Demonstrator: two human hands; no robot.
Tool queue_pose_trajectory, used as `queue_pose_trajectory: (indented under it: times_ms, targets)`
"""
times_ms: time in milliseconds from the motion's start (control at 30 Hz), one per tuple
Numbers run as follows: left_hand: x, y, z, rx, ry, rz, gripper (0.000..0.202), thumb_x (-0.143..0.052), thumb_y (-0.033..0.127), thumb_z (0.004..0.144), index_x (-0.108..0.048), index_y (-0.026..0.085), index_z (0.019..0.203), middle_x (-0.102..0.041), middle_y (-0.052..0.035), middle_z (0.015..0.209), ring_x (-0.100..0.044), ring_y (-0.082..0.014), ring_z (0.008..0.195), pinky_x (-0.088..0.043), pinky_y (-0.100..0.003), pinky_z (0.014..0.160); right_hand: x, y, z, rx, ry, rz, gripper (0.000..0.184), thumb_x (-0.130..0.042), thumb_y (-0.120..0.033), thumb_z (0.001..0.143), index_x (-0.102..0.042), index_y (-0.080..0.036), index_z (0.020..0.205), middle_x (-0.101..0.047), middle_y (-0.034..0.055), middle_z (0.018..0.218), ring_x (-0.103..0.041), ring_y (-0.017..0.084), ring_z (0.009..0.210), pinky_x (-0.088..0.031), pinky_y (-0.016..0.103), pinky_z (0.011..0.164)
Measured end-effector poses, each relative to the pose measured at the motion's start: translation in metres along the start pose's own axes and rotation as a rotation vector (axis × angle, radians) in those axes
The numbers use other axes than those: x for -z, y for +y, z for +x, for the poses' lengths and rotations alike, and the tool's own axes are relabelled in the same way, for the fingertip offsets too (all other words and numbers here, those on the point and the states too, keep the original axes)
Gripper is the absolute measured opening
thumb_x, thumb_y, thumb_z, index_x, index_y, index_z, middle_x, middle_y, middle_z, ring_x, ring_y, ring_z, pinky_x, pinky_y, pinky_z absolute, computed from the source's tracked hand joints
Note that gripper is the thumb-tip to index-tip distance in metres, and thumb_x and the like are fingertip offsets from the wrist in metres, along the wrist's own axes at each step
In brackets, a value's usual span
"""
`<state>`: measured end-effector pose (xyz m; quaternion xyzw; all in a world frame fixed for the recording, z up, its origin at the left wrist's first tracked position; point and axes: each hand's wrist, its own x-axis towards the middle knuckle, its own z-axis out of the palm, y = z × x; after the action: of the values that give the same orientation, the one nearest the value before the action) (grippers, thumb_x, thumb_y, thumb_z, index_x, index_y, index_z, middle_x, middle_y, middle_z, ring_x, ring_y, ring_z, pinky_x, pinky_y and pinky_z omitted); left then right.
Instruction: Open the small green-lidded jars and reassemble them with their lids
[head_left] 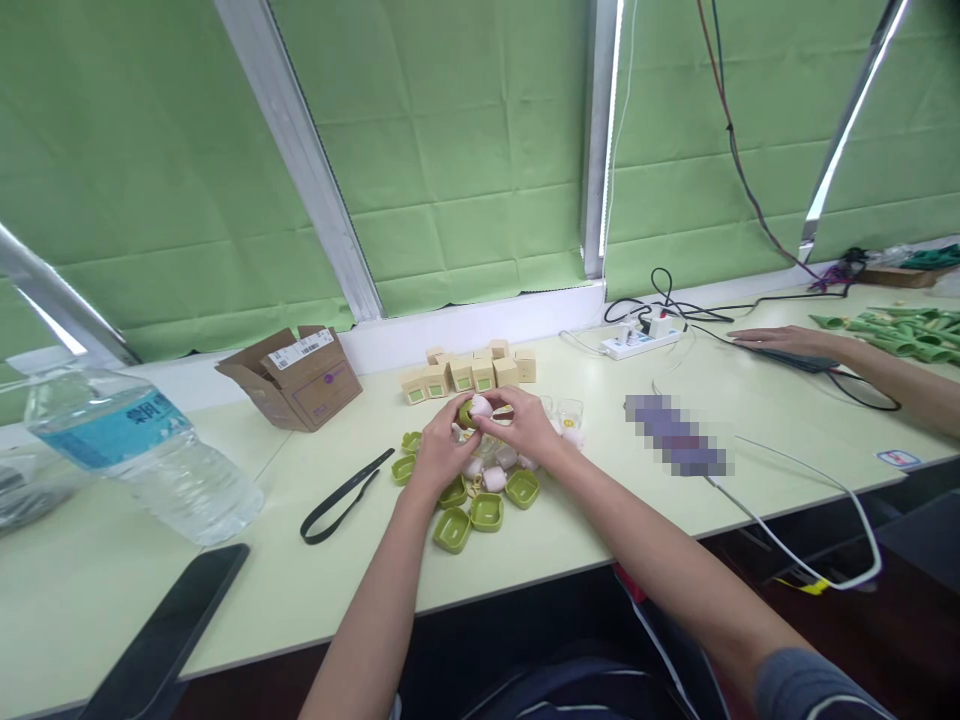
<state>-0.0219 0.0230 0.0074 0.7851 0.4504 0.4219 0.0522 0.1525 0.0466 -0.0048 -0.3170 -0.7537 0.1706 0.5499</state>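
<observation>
green piece [466,414] clamped in left hand [441,445], white piece [481,406] clamped in right hand [529,424], both partly hidden

This looks like a small assembly workshop, with loose green cups [487,512] and small boxes [463,377] grouped on a long worktable [600,510] that another person's hand [787,340] shares at right.

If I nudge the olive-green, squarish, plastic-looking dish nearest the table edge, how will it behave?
The dish probably slides rather than rolls, given its squarish sides. Its crisp walls suggest stiffness; its hollow shape suggests little weight.
</observation>
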Motion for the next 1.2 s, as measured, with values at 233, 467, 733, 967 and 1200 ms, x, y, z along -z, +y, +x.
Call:
queue_pose_trajectory:
  times_ms: [233,467,733,967,1200]
  targets:
    - [0.003,0.001,0.000,0.062,0.023,0.029,0.047,-0.061,0.029,0.083,-0.053,0.023,0.130,-0.066,-0.0066,0.124,-0.065,-0.0182,0.091,-0.052,-0.032,0.083,0.006,0.001,0.003,-0.033,0.066,-0.044,0.028,-0.066,-0.037,0.084,-0.066,-0.019,0.106,-0.068,0.0067,0.098,-0.064,0.016,0.083,-0.058,0.026,0.063]
    - [0.003,-0.005,-0.001,0.065,0.085,0.080,0.050,-0.062,0.030,0.084,-0.052,0.022,0.132,-0.067,-0.0066,0.121,-0.065,-0.0186,0.089,-0.051,-0.034,0.085,0.011,0.008,0.007,-0.099,0.162,-0.006,0.030,-0.060,-0.040,0.088,-0.064,-0.018,0.109,-0.067,0.0074,0.103,-0.060,0.016,0.080,-0.053,0.024,0.057]
    - [0.002,-0.007,-0.001,0.077,0.105,0.085,0.051,-0.062,0.031,0.085,-0.051,0.022,0.135,-0.066,-0.0079,0.125,-0.066,-0.0198,0.092,-0.051,-0.036,0.089,0.011,0.013,0.005,-0.139,0.083,-0.175,0.032,-0.059,-0.036,0.088,-0.062,-0.023,0.117,-0.063,0.0075,0.113,-0.060,0.017,0.086,-0.053,0.030,0.073]
    - [0.001,-0.007,-0.002,0.083,0.104,0.086,0.051,-0.062,0.030,0.085,-0.052,0.022,0.134,-0.066,-0.0074,0.125,-0.066,-0.0200,0.093,-0.052,-0.035,0.088,0.021,0.019,0.007,-0.181,0.065,-0.340,0.033,-0.064,-0.038,0.084,-0.060,-0.023,0.114,-0.068,0.0051,0.100,-0.060,0.023,0.092,-0.049,0.035,0.079]
    - [0.000,-0.006,-0.001,0.079,0.105,0.084,0.051,-0.062,0.030,0.085,-0.052,0.022,0.134,-0.067,-0.0069,0.123,-0.066,-0.0192,0.090,-0.052,-0.034,0.085,0.033,0.033,0.009,-0.210,0.039,-0.431,0.024,-0.059,-0.036,0.089,-0.068,-0.022,0.107,-0.070,0.0078,0.101,-0.059,0.024,0.095,-0.045,0.037,0.087]
